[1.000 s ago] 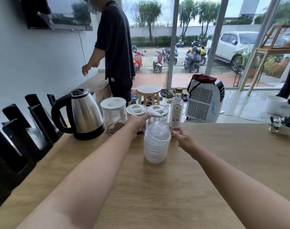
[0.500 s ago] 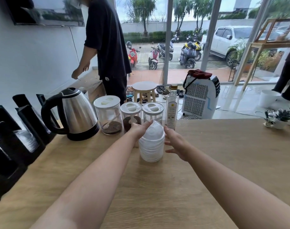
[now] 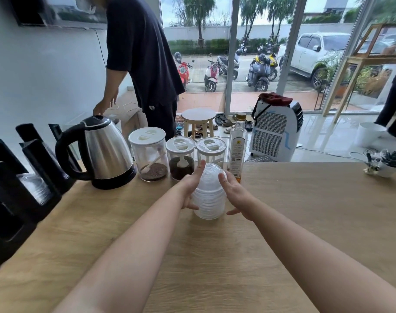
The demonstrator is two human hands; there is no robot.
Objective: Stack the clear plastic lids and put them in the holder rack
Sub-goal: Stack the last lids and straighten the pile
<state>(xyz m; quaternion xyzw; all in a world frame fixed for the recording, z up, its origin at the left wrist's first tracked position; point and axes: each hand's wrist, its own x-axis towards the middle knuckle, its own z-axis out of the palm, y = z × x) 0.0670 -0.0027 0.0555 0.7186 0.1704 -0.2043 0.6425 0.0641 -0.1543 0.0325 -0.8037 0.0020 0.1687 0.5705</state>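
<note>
1. Clear plastic lids [image 3: 209, 195] stand in one tall stack on the wooden counter [image 3: 305, 222], just above the middle of the frame. The domed top is see-through and ribbed, and the lower rims look slightly uneven.

2. Both hands cup the stack from its sides. The left hand [image 3: 191, 188] lies against the left side with fingers spread and the thumb up by the dome; the right hand [image 3: 234, 195] presses the right side, fingers half open. Neither is closed round it, and I cannot tell whether the stack is lifted.

3. Risk: thin, slick lids held only by side pressure could slip or fan apart, and the lower ones could drop out if the stack is raised.

4. Risk: squeezing harder would likely buckle the soft plastic or jam the lids together.

5. Just behind the stack stand jars [image 3: 181, 158] and a bottle [image 3: 237, 150]; a careless swing could knock them.

6. Towards the black holder rack [image 3: 23, 177] at the left edge, the kettle [image 3: 102, 152] stands near the path.
</note>
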